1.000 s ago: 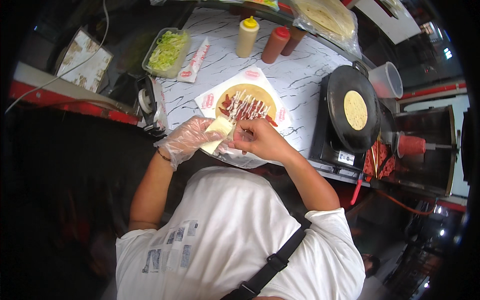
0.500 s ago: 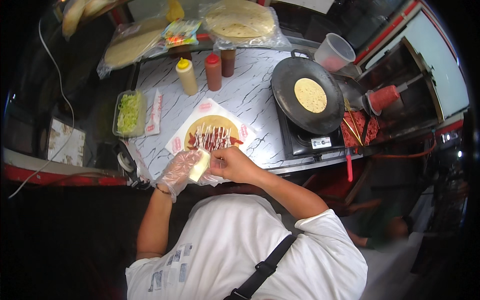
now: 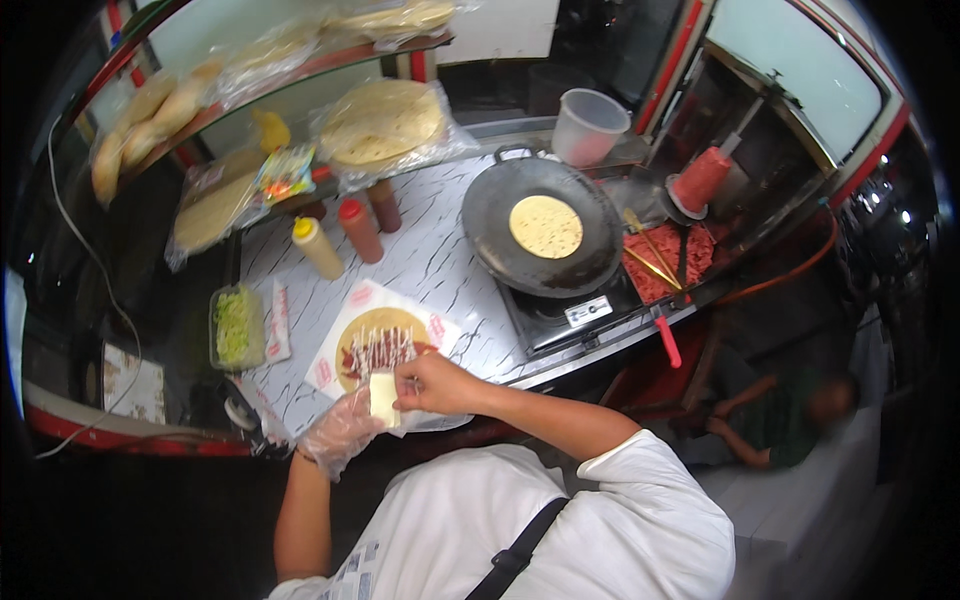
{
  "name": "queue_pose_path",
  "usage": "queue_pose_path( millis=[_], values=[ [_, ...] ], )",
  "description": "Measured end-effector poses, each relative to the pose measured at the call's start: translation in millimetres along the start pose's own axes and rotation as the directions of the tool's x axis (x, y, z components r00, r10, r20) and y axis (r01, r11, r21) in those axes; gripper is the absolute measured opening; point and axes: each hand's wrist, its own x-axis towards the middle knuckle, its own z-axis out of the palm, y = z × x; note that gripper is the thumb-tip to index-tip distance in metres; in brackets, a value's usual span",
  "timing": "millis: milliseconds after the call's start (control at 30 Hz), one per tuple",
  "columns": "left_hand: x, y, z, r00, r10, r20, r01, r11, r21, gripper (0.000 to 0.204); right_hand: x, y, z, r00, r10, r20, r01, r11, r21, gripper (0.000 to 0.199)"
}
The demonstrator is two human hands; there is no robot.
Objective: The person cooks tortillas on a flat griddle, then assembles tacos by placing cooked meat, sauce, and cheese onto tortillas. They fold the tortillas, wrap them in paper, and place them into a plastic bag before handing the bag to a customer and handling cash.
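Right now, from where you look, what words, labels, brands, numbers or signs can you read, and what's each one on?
None can be read clearly.
Paper sheet under the flatbread: red print, too small and blurred.
Folded white paper: red print, too blurred.
Stove label: dark marks, too small.
Colourful packet: too blurred.

Two unbagged flatbreads — one griddle, one lettuce tub, one clear bucket — and bottles (at least three).
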Motion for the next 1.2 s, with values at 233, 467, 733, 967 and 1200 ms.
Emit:
queue_pose_path(
  millis=[233,467,733,967,1200],
  values=[
    [9,-7,23,0.989,0.149,-0.007,-0.148,0.974,-0.172,0.070,-6,19,0,0.978,-0.177,-0.108,0.175,0.984,-0.028,0.021],
    [16,-8,21,0.984,0.176,0.023,-0.172,0.978,-0.121,0.072,-3,31,1,0.998,-0.056,0.038,0.041,0.943,0.331,0.015],
    [29,-39,-7,0.986,0.063,-0.155,-0.099,0.967,-0.236,0.052,0,39,3,0.963,0.146,0.228,-0.263,0.700,0.664,0.012],
    [12,-38,-15,0.942,0.291,-0.165,-0.272,0.953,0.130,0.043,-4,26,5,0.925,0.249,0.288,-0.381,0.605,0.699,0.013],
    [24,-41,-5,0.905,-0.187,-0.383,0.026,0.922,-0.387,0.038,-13,21,9,0.875,0.346,0.339,-0.484,0.661,0.573,0.016]
  ],
)
